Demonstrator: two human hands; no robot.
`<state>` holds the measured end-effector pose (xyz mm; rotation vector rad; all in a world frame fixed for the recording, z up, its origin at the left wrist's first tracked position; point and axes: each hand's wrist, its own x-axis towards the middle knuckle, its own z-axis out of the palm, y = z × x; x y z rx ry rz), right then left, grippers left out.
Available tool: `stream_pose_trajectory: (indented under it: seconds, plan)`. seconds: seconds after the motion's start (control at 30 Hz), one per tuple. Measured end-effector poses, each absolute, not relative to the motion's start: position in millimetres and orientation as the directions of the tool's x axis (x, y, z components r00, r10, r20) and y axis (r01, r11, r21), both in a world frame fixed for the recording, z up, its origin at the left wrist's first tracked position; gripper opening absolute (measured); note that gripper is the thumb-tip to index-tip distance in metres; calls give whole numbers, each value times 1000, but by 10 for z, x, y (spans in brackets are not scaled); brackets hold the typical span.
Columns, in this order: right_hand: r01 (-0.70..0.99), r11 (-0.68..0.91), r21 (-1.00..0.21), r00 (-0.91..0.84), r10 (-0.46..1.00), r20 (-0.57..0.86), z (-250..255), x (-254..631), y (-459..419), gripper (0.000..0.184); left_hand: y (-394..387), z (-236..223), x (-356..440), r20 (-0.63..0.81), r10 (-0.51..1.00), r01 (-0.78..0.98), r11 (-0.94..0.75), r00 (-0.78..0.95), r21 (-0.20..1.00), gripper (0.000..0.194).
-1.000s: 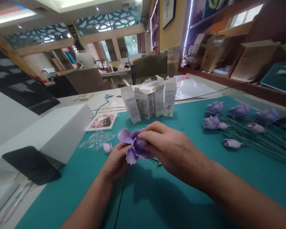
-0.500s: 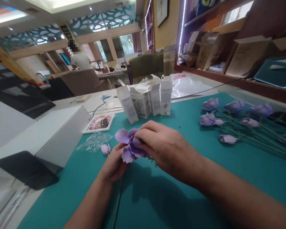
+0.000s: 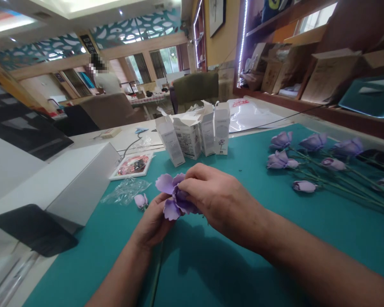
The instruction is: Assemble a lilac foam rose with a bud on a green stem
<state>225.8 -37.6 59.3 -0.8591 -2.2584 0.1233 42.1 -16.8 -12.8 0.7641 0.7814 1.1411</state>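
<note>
1. Far left, a black tablet-like slab lies on a white carton, and a person in a light top stands well back across the room.
2. Moving right, a clear plastic wrapper lies on the teal mat, with a loose lilac rosebud resting just beside it. Behind them sits a small printed card.
3. Here's the action! The left hand is cupped beneath an artificial lilac rose head, which is held above the mat, centre front, its green stem running down past the wrist.
4. The right hand comes over the top, its fingers pressed into the petals. The two hands are together, closed on the bloom from both sides. A light, even grip close to the base looks best here, as these thin petals could crease under hard pinching.
5. Behind the hands, white product boxes stand upright in a row, their flaps open.
6. Far right, a group of finished-looking lilac roses lies on the mat, stems angled together.
</note>
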Motion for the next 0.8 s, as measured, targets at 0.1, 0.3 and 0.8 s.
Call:
stream_pose_trajectory:
  seconds: [0.1, 0.3, 0.8]
  plan:
    - [613, 746, -262, -574, 648, 501, 641, 2257, -401, 11, -168, -121, 426, -168, 963, -499, 253, 209, 829, 26]
    - [641, 737, -215, -580, 648, 494, 692, 2266, -423, 17, -178, -97, 447, -174, 967, -512, 247, 187, 823, 29]
    - [638, 748, -185, -596, 631, 497, 676, 2258, -414, 16, -186, -104, 449, -142, 963, -490, 239, 227, 838, 28]
